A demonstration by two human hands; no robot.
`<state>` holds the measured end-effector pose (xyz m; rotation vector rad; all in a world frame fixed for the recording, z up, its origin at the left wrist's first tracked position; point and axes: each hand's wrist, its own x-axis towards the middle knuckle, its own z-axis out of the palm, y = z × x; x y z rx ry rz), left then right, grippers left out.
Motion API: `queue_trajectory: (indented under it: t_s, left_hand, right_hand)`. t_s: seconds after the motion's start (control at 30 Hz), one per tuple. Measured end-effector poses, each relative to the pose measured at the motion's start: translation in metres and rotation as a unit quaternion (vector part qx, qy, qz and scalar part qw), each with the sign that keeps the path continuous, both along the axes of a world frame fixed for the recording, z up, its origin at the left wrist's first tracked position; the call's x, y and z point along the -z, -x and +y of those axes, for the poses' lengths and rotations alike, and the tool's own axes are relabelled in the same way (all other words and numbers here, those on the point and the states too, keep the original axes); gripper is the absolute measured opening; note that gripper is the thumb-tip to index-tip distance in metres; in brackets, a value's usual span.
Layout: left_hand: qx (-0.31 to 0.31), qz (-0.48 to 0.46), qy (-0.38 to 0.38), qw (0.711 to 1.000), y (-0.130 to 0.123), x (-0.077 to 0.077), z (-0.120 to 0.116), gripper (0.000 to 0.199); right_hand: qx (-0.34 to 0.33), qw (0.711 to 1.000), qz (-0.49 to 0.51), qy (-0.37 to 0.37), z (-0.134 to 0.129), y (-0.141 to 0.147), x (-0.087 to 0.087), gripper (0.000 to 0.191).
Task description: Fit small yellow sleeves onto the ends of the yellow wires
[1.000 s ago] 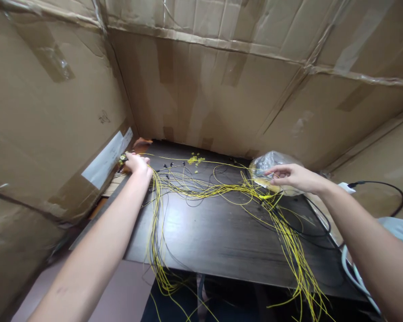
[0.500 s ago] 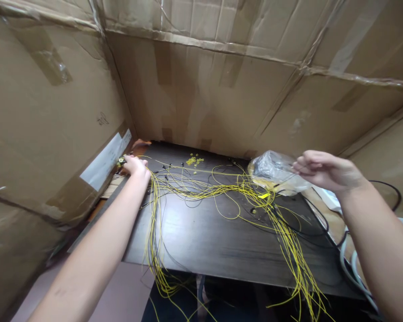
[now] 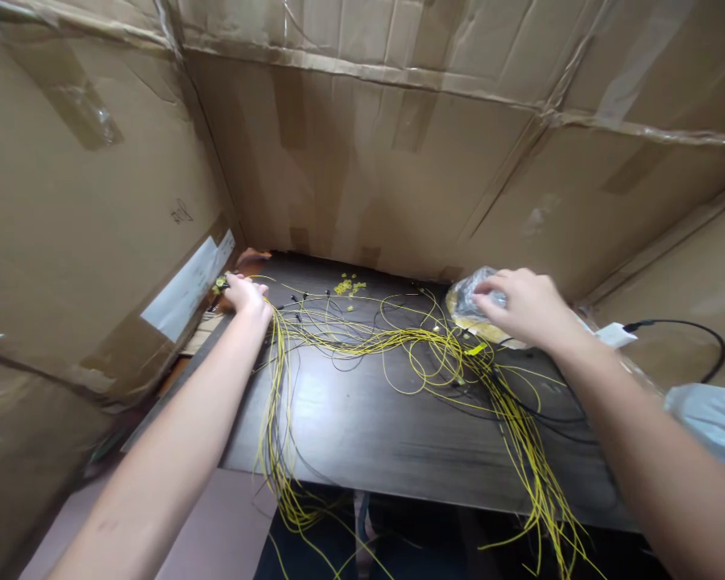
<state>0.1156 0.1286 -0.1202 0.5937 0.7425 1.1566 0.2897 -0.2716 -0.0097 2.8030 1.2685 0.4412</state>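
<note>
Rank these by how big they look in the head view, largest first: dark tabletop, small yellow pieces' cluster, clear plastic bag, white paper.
1. Dark tabletop
2. Clear plastic bag and white paper: too alike to rank, the bag partly hidden
3. Cluster of small yellow pieces

And here's the lone view, from the wearer's head, looking forward and down over the tabletop (image 3: 368,435).

table (image 3: 350,411): dark wood-look, smooth, glossy | bag (image 3: 468,294): clear crinkled plastic | walls (image 3: 362,177): matt cardboard
</note>
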Motion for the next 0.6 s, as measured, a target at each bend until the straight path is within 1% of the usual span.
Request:
queue_trajectory:
  t_s: [0.03,0.1,0.13,0.2,0.23,0.3,0.37,0.43,0.5,0.53,0.6]
  left_hand:
    - [-0.014,-0.003,0.008,1.000,0.000,-0.001,-0.002,0.036]
    - [-0.038,-0.011,0.026,0.999,0.000,-0.005,-0.006,0.034]
    - [-0.044,-0.016,0.033,0.998,0.000,-0.007,-0.008,0.032]
    - [-0.049,-0.027,0.048,0.997,0.001,-0.012,-0.014,0.028]
    - [-0.048,-0.034,0.055,0.997,0.001,-0.015,-0.018,0.026]
    - [-0.037,-0.048,0.066,0.996,0.001,-0.020,-0.025,0.027]
    - [-0.011,-0.065,0.072,0.995,0.002,-0.024,-0.032,0.028]
    - [0.025,-0.081,0.073,0.994,0.003,-0.029,-0.039,0.030]
    - [0.089,-0.101,0.075,0.988,0.007,-0.034,-0.047,0.031]
    - [0.138,-0.118,0.078,0.980,0.008,-0.037,-0.051,0.031]
    - [0.271,-0.173,0.087,0.943,0.011,-0.041,-0.061,0.032]
  right_hand:
    - [-0.029,0.998,0.060,-0.006,0.010,0.010,0.001,0.034]
    - [-0.068,0.985,0.160,0.012,0.030,0.026,0.005,0.043]
    - [-0.075,0.978,0.193,0.035,0.038,0.031,0.008,0.044]
    - [-0.074,0.963,0.247,0.079,0.052,0.034,0.018,0.034]
    - [-0.068,0.959,0.259,0.092,0.058,0.033,0.024,0.027]
    - [-0.051,0.966,0.234,0.095,0.068,0.029,0.039,0.019]
    - [-0.029,0.981,0.179,0.066,0.078,0.026,0.053,0.026]
    - [-0.021,0.989,0.147,0.019,0.087,0.025,0.066,0.039]
    - [-0.033,0.990,0.135,-0.037,0.097,0.026,0.076,0.045]
    - [-0.047,0.989,0.124,-0.063,0.101,0.026,0.079,0.047]
    - [-0.084,0.985,0.112,-0.097,0.111,0.028,0.084,0.055]
